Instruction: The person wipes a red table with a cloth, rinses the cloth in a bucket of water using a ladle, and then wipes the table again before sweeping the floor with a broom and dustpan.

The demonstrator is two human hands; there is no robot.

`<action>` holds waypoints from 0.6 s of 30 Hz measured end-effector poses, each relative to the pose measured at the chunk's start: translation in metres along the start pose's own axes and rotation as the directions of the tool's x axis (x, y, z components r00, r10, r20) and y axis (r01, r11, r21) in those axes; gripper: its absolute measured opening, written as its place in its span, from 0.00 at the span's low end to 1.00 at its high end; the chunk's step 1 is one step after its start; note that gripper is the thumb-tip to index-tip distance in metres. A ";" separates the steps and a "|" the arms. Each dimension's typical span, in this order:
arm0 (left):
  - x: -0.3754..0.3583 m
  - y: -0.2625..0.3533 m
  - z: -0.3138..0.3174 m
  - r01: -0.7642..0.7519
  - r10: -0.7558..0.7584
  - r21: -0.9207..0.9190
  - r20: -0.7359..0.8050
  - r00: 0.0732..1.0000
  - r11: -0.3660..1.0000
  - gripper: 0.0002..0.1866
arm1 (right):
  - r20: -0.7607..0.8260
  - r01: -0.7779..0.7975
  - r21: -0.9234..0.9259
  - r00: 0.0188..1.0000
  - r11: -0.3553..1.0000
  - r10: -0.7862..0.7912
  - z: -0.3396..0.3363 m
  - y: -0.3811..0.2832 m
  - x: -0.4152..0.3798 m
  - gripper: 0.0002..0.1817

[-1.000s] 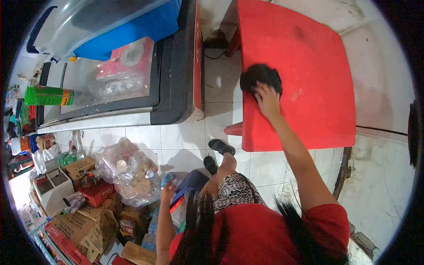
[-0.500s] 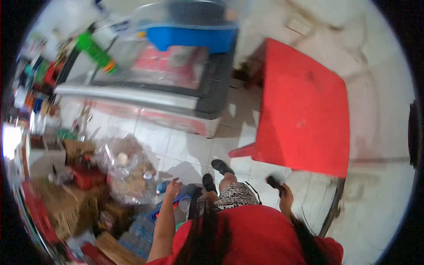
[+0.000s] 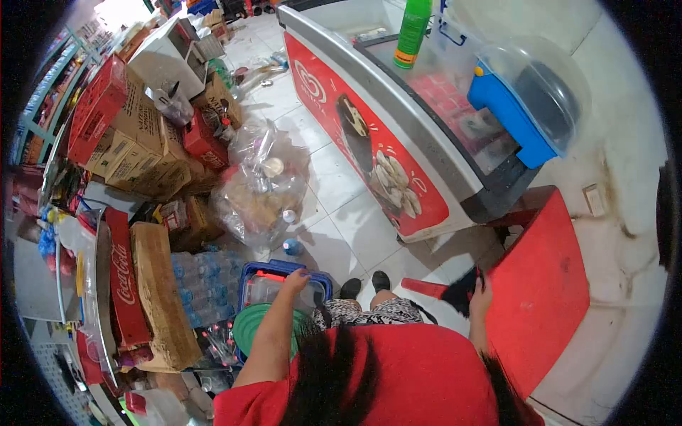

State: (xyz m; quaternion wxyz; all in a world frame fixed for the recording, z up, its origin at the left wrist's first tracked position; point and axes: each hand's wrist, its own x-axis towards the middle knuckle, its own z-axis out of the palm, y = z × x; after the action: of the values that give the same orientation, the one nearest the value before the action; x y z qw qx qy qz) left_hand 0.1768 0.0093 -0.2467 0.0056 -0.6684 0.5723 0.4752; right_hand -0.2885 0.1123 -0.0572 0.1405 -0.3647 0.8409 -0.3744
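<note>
Black, limp cloth [image 3: 462, 291] hangs from the right hand [image 3: 481, 295] beside the edge of the red plastic bench [image 3: 543, 284]; whether it touches that edge is unclear. The fingers are curled around its upper part, a grip that seems enough for something so soft, leaving the rest to droop over the white tiled floor [image 3: 337, 250]. The left hand [image 3: 296, 279] is partly closed above the blue-rimmed plastic container [image 3: 325, 285]; its underside is hidden, so I cannot tell whether it grasps or touches anything. A round green plastic lid [image 3: 250, 328] lies against the container's near side. On the red-and-white freezer [image 3: 433, 142], the green cylindrical canister [image 3: 413, 32] stands upright, while the blue plastic bin [image 3: 508, 117] sits near one end; the broad, flat top probably serves as a handy shelf, keeping both off the crowded floor.
</note>
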 end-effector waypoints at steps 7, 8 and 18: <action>0.013 -0.103 0.052 0.025 -0.030 -0.193 -0.022 0.999 0.981 0.26 | -0.006 0.126 0.352 0.991 0.928 -0.133 0.014 -0.139 0.087 0.19; 0.011 -0.104 0.053 0.018 -0.020 -0.183 -0.012 1.000 0.983 0.26 | -0.017 0.092 0.467 0.995 0.879 -0.095 0.014 -0.163 0.094 0.19; 0.015 -0.061 0.038 0.032 -0.017 -0.264 0.057 0.998 0.964 0.24 | 0.056 -0.031 0.604 0.998 0.796 -0.003 0.020 -0.136 0.213 0.23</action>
State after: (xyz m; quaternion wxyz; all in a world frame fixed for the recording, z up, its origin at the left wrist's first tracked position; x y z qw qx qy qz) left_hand 0.1985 0.0403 -0.3097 -0.0621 -0.6570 0.4951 0.5652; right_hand -0.3572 -0.1128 0.0363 0.2750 -0.3046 0.6761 -0.6119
